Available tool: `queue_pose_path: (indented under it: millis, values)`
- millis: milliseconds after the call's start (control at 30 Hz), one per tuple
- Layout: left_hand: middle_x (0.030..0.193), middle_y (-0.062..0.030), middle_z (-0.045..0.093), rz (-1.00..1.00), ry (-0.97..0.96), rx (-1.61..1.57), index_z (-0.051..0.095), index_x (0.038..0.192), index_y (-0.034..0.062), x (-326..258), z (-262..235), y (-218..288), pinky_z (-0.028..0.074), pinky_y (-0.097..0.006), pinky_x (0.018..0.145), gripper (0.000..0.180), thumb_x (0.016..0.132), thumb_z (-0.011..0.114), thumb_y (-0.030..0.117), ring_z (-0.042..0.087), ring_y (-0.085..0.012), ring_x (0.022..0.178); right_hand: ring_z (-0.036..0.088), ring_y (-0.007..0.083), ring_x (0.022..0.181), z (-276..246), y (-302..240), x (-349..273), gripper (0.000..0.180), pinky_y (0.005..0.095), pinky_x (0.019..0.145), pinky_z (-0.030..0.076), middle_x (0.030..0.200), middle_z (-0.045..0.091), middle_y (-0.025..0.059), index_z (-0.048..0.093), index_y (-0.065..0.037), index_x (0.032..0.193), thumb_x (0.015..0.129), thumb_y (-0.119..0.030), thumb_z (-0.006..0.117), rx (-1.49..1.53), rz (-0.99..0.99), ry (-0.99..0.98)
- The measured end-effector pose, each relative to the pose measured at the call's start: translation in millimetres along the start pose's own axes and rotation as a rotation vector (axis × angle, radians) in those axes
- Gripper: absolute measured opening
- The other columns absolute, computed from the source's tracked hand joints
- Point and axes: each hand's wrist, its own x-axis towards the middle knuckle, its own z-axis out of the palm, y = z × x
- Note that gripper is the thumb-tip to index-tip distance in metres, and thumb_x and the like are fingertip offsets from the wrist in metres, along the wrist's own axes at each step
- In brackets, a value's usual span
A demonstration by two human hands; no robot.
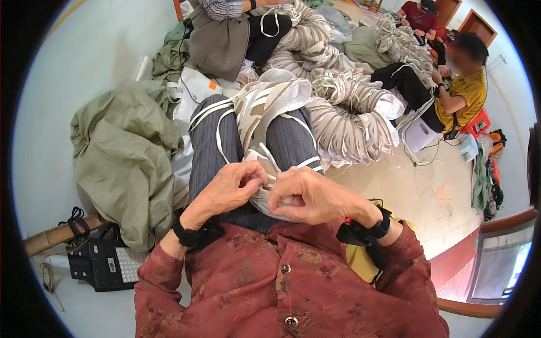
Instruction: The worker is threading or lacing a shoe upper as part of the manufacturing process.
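Two hands meet over the lap, both closed in a pinch on the near end of a camouflage-print fabric piece with white strap edging. Left hand: thumb and forefinger pressed on the fabric's left edge, other fingers curled. Right hand: fingers folded in, gripping the same end from the right, thumb tucked over. What sits between the fingertips is hidden, so it is unclear whether it is a strap end, a seam or a thread.

The piece lies along the grey striped trousers, far end draped over the knees, white straps looping loose on both thighs. Black wristbands on both wrists.

Around: stacked pile of like pieces to the right front, olive-green cloth heap to the left, black device with cable on the floor lower left. Another seated person in a yellow shirt works at the far right.

Risks, as judged:
- Loose straps can snag on a finger or knee, dragging the piece sideways and breaking the pinch.
- Most of the piece hangs beyond the knees; its weight could pull it off the lap if either grip slackens.
- Grip point is hidden by the fingers, so misalignment would go unseen.
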Motion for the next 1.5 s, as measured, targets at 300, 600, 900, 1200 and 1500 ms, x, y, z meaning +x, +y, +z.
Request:
queue_pose_path:
  millis: [300, 600, 900, 1200, 1500]
  values:
    - [0.071, -0.0032, 0.059, 0.046, 0.046, 0.007, 0.065, 0.092, -0.0008, 0, 6, -3, 0.042, -0.028, 0.059, 0.016, 0.089, 0.054, 0.01, 0.049, -0.0097, 0.062, 0.056, 0.0063, 0.059, -28, -43, -9, 0.008, 0.0244, 0.053, 0.041, 0.071, 0.067, -0.0003, 0.073, -0.002, 0.093, 0.087, -0.002, 0.068, 0.428, 0.01, 0.097]
    - [0.07, 0.0029, 0.054, 0.058, 0.083, 0.087, 0.064, 0.092, -0.0008, 7, 3, 6, 0.037, -0.024, 0.057, 0.015, 0.093, 0.052, 0.009, 0.043, -0.0057, 0.064, 0.05, 0.0058, 0.054, -87, -58, -14, 0.017, 0.0212, 0.049, 0.036, 0.066, 0.058, 0.0004, 0.067, 0.002, 0.105, 0.092, -0.006, 0.059, 0.764, -0.169, 0.457]
    - [0.092, -0.0094, 0.063, 0.297, 0.248, 0.194, 0.07, 0.102, 0.0012, -13, 17, 41, 0.048, -0.031, 0.062, 0.016, 0.087, 0.067, 0.005, 0.061, -0.0187, 0.069, 0.068, 0.0143, 0.089, -62, -70, -5, 0.016, 0.0262, 0.083, 0.053, 0.091, 0.071, 0.0079, 0.07, 0.004, 0.104, 0.089, 0.002, 0.064, 0.457, -0.154, 0.175]
    - [0.08, -0.0062, 0.065, 0.196, 0.199, 0.02, 0.067, 0.084, -0.0026, -18, 20, 44, 0.048, -0.027, 0.062, 0.017, 0.095, 0.057, 0.007, 0.062, -0.0144, 0.069, 0.06, 0.0074, 0.086, -58, -35, -11, 0.012, 0.0248, 0.078, 0.05, 0.092, 0.068, 0.0044, 0.071, 0.002, 0.098, 0.087, 0.0, 0.065, 0.453, 0.031, 0.308]
    - [0.062, -0.0013, 0.053, 0.193, 0.3, -0.138, 0.061, 0.088, 0.0017, -59, -20, 109, 0.037, -0.022, 0.047, 0.023, 0.103, 0.054, 0.018, 0.047, -0.0078, 0.049, 0.056, 0.0274, 0.102, -28, -1, -13, 0.014, 0.0404, 0.083, 0.042, 0.099, 0.06, 0.0082, 0.071, -0.006, 0.095, 0.081, -0.009, 0.071, -0.422, -0.059, 0.365]
